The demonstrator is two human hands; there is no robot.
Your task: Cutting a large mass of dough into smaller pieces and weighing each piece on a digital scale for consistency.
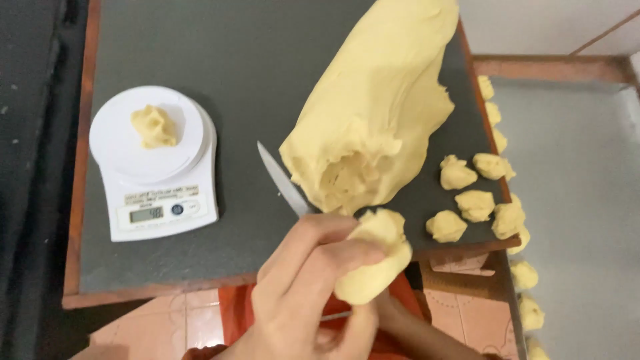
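My left hand (300,287) is at the bottom centre, with its fingers and thumb closed around a pale yellow dough lump (373,263). Under that lump only a part of my right hand (407,330) shows, so its grip is hidden. A knife blade (283,181) sticks out up and left from behind my left hand. Its handle is hidden, and I cannot tell which hand holds it. Just above my hands lies a big dough mass (380,100) with a torn near end.
A white kitchen scale (160,193) at the left of the dark board (233,67) carries a small dough piece (154,126). Several cut dough pieces (457,173) lie at the board's right edge. More line the left rim of a grey tray (580,200).
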